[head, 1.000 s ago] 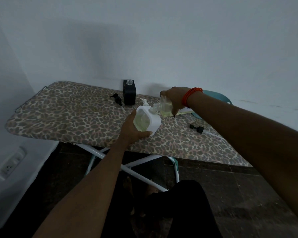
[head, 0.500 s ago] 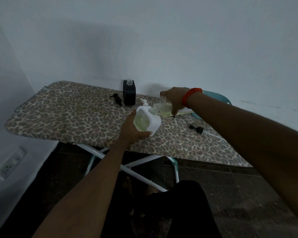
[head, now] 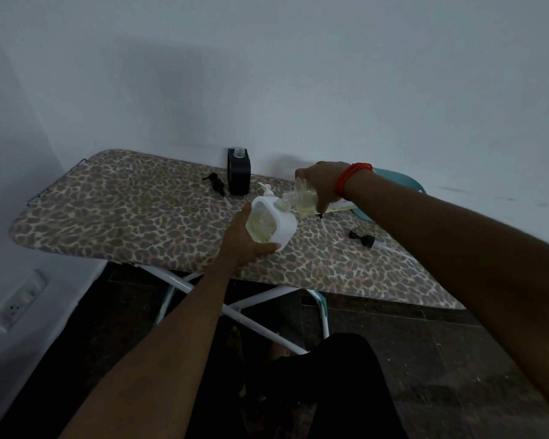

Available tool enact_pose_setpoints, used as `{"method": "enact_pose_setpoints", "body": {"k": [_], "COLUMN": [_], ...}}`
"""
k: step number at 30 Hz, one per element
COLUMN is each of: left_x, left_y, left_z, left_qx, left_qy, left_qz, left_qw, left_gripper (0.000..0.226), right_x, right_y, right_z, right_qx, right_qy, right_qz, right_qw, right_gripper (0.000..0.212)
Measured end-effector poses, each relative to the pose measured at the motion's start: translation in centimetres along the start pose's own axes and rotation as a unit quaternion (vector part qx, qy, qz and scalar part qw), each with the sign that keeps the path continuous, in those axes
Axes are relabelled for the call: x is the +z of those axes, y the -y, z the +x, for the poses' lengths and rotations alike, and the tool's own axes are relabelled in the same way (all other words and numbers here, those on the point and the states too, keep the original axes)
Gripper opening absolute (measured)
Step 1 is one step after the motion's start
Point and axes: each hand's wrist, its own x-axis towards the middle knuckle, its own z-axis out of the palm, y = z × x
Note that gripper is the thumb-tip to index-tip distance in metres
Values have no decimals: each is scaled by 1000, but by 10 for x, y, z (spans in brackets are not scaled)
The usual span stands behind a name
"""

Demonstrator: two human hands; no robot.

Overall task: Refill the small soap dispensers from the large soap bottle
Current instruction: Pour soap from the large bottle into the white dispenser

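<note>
While the large soap bottle (head: 305,201) is lying tipped almost flat near the middle of the frame, the right hand (head: 322,185) is gripping it from above, and its open neck is touching the rim of the white dispenser (head: 271,224). The left hand (head: 244,242) is closing around this dispenser from the lower left and is tilting it toward the bottle over the ironing board (head: 124,213), which is serving here as the table. Yellowish soap is showing inside the dispenser, so I judge that the pouring step is in hand and the fill is partly done. A black dispenser (head: 239,171) is standing open at the upper middle, with a black pump (head: 215,182) lying just beside it; a white pump (head: 267,189) is behind the white dispenser, and another black pump (head: 362,237) is lying to the right. The next move is probably asking for a slow, steady tilt, then raising the bottle before the soap is reaching the rim.
</note>
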Motion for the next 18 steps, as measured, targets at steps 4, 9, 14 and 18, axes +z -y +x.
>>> {"method": "enact_pose_setpoints", "body": {"k": [4, 9, 14, 18], "left_x": [0, 0, 0, 0], "left_y": [-1, -1, -1, 0], "left_z": [-1, 0, 0, 0], "left_qx": [7, 4, 0, -8], "left_qy": [0, 3, 4, 10], "left_qz": [-4, 2, -2, -4], "left_qw": [1000, 1000, 1000, 1000], "left_gripper": [113, 115, 116, 120], "right_x": [2, 0, 1, 0], "right_y": [-1, -1, -1, 0], "right_z": [3, 2, 2, 2], "right_qx": [-1, -6, -8, -8], "right_qy": [8, 3, -1, 0], "right_qz": [-7, -20, -14, -12], "right_qw": [1000, 1000, 1000, 1000], "right_gripper": [83, 81, 82, 85]}}
